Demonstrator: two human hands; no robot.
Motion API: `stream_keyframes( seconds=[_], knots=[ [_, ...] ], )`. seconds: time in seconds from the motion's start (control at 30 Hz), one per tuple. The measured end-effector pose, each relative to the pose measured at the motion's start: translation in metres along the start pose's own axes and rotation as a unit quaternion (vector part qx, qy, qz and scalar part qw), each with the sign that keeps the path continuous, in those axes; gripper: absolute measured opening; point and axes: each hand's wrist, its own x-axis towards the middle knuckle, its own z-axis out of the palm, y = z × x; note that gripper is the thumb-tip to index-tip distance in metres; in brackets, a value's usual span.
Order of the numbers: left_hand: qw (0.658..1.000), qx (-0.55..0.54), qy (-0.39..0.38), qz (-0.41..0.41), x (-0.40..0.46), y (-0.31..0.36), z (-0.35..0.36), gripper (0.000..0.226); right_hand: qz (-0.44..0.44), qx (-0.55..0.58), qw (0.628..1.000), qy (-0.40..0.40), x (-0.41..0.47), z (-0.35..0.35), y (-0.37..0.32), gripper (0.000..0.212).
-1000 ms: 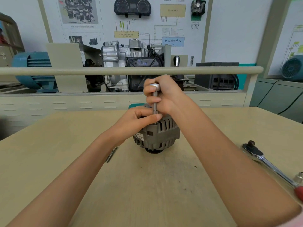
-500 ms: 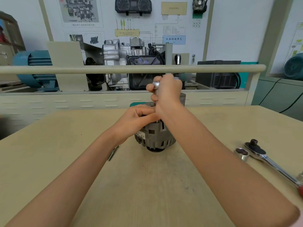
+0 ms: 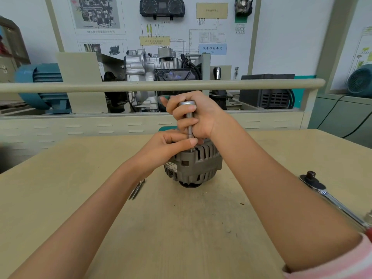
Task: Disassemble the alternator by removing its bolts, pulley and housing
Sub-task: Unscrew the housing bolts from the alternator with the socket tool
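A grey slotted alternator (image 3: 198, 168) stands on the wooden table (image 3: 80, 188), pulley end down. My right hand (image 3: 199, 115) grips a steel socket extension bar (image 3: 188, 117) that stands upright on the top of the housing. My left hand (image 3: 167, 146) rests on the alternator's top, thumb and fingers pinching the bar's lower end. The bolt under the bar is hidden by my fingers.
A ratchet wrench (image 3: 330, 198) lies on the table at the right, with a small socket (image 3: 369, 217) at the frame edge. Two loose long bolts (image 3: 137, 189) lie left of the alternator. A rail (image 3: 161, 85) and a gearbox display (image 3: 161, 77) stand behind the table.
My right hand has shifted its grip round the upright bar, as in turning it. The left hand stays at the bar's foot. The alternator has not moved.
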Motion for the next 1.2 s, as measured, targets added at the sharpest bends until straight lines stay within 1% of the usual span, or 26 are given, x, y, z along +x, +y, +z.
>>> stream_keyframes(
  seconds=[0.03,0.1,0.17,0.2,0.23,0.27,0.3,0.33,0.37,0.43,0.47,0.5,0.53,0.57,0.6,0.67,0.77,0.83,0.87,0.9,0.93,1.0,1.03,1.07,1.1,1.2],
  knots=[
    [1.000,-0.006,0.002,0.003,0.000,0.000,0.000,0.024,-0.003,0.004,1.000,0.001,-0.001,0.001,0.001,0.020],
    [1.000,-0.007,0.008,0.006,-0.001,0.000,0.001,0.023,-0.034,0.005,0.999,0.033,-0.003,0.003,0.003,0.018],
    [1.000,0.008,0.013,0.010,-0.001,0.000,0.001,0.023,-0.113,0.001,0.988,0.110,-0.004,0.007,0.009,0.019],
    [1.000,0.014,0.017,0.011,-0.001,-0.001,0.001,0.019,-0.174,-0.006,0.970,0.168,-0.003,0.010,0.014,0.021],
    [1.000,0.017,0.022,0.011,-0.001,-0.001,0.001,0.017,-0.247,-0.012,0.941,0.230,-0.001,0.013,0.019,0.021],
    [0.999,0.026,0.030,0.017,-0.001,-0.001,0.002,0.027,-0.317,-0.011,0.905,0.282,0.002,0.016,0.024,0.019],
    [0.999,0.032,0.036,0.020,0.000,-0.003,0.001,0.038,-0.364,-0.007,0.877,0.315,0.005,0.018,0.028,0.017],
    [0.998,0.040,0.039,0.017,0.000,-0.004,0.001,0.043,-0.382,-0.001,0.865,0.326,0.007,0.019,0.029,0.018],
    [0.998,0.043,0.043,0.014,0.000,-0.004,0.002,0.041,-0.374,0.003,0.869,0.325,0.007,0.019,0.029,0.021],
    [0.999,0.022,0.038,0.000,0.001,-0.003,0.003,0.017,-0.307,-0.015,0.902,0.303,0.003,0.018,0.023,0.024],
    [0.999,0.013,0.035,-0.001,0.000,-0.001,0.003,0.025,-0.259,-0.025,0.925,0.276,0.000,0.016,0.018,0.025],
    [1.000,0.014,0.027,0.001,0.000,-0.002,0.002,0.040,-0.204,-0.029,0.950,0.235,-0.002,0.013,0.013,0.026],
    [1.000,0.012,0.017,0.000,0.001,-0.003,0.002,0.043,-0.151,-0.026,0.971,0.182,-0.003,0.011,0.009,0.027],
    [1.000,0.011,0.013,-0.004,0.002,-0.003,0.002,0.037,-0.104,-0.018,0.987,0.123,-0.003,0.007,0.005,0.025],
    [1.000,0.008,0.007,-0.005,0.001,-0.001,0.002,0.029,-0.063,-0.013,0.996,0.068,-0.003,0.004,0.002,0.024],
    [1.000,0.001,0.000,-0.008,0.001,-0.001,0.000,0.024,-0.011,-0.008,1.000,0.001,-0.001,-0.001,0.001,0.026],
    [1.000,0.001,0.005,0.001,0.000,-0.002,0.000,0.024,0.009,0.015,0.999,-0.035,-0.001,-0.004,0.001,0.026],
    [1.000,0.004,0.015,0.003,-0.001,0.000,0.001,0.024,-0.016,0.025,0.999,-0.019,-0.004,-0.003,0.003,0.023],
    [1.000,0.006,0.022,0.000,-0.001,0.001,0.001,0.027,-0.048,0.024,0.998,0.016,-0.005,0.000,0.005,0.021],
    [1.000,0.010,0.027,-0.001,-0.001,0.001,0.001,0.031,-0.098,0.020,0.992,0.070,-0.004,0.004,0.009,0.021],
    [0.999,0.010,0.033,-0.002,-0.002,0.003,0.002,0.031,-0.163,0.013,0.976,0.143,-0.002,0.007,0.013,0.021],
    [0.999,0.016,0.052,-0.001,-0.003,0.004,0.004,0.016,-0.306,0.017,0.910,0.280,0.004,0.010,0.021,0.021],
    [0.998,0.022,0.058,0.003,-0.002,0.004,0.005,0.015,-0.348,0.026,0.883,0.314,0.006,0.010,0.023,0.022],
    [0.998,0.025,0.059,0.002,-0.002,0.003,0.005,0.015,-0.359,0.029,0.875,0.324,0.006,0.010,0.023,0.024],
    [0.998,0.026,0.055,0.001,-0.001,0.002,0.005,0.016,-0.345,0.017,0.882,0.320,0.004,0.010,0.022,0.023],
    [0.999,0.015,0.041,-0.007,0.000,0.001,0.004,0.038,-0.228,-0.052,0.941,0.246,-0.003,0.011,0.016,0.030]
  ],
)
